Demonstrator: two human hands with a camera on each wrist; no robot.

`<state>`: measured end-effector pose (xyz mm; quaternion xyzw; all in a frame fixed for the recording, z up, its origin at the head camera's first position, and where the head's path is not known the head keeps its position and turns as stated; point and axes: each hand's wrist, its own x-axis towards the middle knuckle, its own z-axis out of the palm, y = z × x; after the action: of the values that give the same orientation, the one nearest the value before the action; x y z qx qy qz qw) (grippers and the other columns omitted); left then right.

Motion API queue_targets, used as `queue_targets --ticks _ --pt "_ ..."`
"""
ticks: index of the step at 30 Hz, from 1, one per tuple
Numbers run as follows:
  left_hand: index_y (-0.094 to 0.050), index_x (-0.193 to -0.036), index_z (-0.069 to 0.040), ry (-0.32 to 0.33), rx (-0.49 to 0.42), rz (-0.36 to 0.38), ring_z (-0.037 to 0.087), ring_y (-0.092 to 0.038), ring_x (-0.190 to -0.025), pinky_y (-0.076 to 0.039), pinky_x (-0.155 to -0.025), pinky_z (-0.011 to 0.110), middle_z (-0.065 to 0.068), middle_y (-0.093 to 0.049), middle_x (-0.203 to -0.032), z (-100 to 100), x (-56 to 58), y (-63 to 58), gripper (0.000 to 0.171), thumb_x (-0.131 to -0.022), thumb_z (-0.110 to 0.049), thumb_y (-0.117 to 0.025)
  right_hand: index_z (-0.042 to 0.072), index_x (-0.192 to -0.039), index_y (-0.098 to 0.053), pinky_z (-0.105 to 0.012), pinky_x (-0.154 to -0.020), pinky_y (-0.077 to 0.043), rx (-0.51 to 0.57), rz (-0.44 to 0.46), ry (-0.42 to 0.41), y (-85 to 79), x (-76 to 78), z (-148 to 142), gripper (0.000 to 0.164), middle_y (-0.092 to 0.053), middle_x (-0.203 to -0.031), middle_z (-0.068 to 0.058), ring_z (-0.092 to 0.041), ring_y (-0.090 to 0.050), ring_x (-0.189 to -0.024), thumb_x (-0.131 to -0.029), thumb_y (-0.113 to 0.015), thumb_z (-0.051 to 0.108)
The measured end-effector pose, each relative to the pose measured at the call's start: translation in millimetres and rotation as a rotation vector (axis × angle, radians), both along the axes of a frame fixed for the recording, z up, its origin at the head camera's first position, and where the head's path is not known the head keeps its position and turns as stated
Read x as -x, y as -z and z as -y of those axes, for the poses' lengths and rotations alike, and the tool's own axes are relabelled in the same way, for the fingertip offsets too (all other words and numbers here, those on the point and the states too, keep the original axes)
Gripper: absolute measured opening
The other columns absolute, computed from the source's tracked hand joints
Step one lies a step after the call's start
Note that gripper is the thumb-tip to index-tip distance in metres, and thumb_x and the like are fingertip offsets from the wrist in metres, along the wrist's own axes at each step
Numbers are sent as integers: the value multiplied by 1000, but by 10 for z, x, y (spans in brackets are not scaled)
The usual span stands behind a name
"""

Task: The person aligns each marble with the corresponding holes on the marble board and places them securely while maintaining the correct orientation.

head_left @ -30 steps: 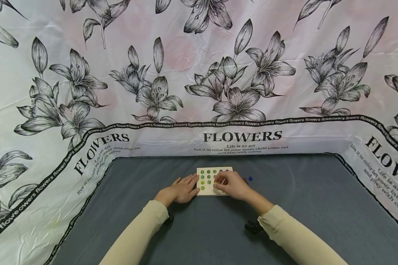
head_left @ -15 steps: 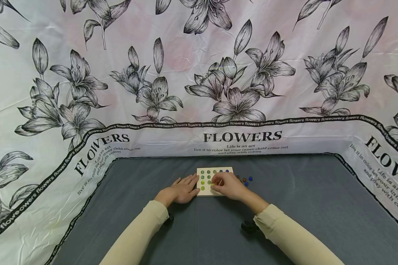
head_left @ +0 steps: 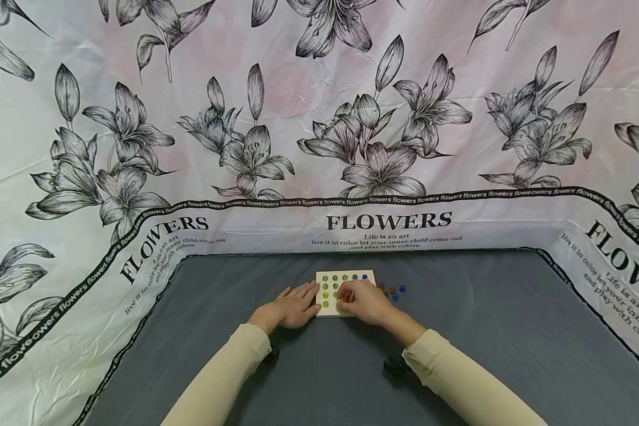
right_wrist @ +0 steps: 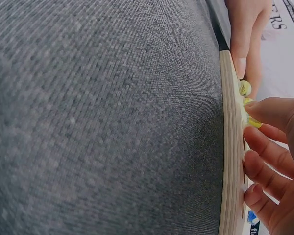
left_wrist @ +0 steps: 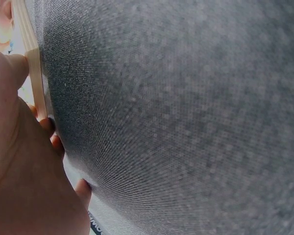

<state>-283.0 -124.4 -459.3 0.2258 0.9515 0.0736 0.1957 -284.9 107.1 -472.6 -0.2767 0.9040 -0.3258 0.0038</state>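
Note:
A pale wooden board (head_left: 332, 314) lies on the grey cloth with marbles set in rows on it. My left hand (head_left: 294, 306) rests flat at the board's left edge, fingers fairly straight, thumb against its lower left side. Over the board's front row, my right hand (head_left: 366, 300) pinches a yellow marble (right_wrist: 255, 123) between thumb and forefinger, close above the surface. Its other fingers are bent beside the board's face in the right wrist view. Green marbles (head_left: 325, 278) fill the left columns, with yellow-green ones (head_left: 326, 304) nearer the front. The right hand hides part of the board.
Loose brown marbles (head_left: 392, 290) and blue marbles (head_left: 402, 289) lie right of the board. A blue marble (head_left: 364, 277) sits in the back row. Grey cloth (head_left: 319, 378) covers the table, and a white flower-printed sheet (head_left: 234, 231) rises behind and at the sides.
My right hand has moved left across the board with the yellow marble, towards the second column of the front row, uncovering loose marbles on the right. The left hand has stayed in place.

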Motion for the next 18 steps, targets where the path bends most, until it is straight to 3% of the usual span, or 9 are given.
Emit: queue_targets --ticks 12,18 --pt "-14 -167 -17 2 5 -17 20 -13 -158 -11 -126 51 2 -14 -172 -1 -3 22 65 -112 -49 -29 10 -99 -77 -31 -68 -53 -27 -38 -15 -5 13 24 8 -70 -85 5 -6 -61 -71 -92 -77 13" --pt "-9 -167 -19 4 7 -8 19 -7 -159 -7 -127 51 1 -9 -173 18 90 163 66 -112 -49 -27 9 -101 -77 -32 -68 -53 -27 -23 -20 -7 15 17 9 -70 -86 4 -6 -61 -72 -93 -76 13"
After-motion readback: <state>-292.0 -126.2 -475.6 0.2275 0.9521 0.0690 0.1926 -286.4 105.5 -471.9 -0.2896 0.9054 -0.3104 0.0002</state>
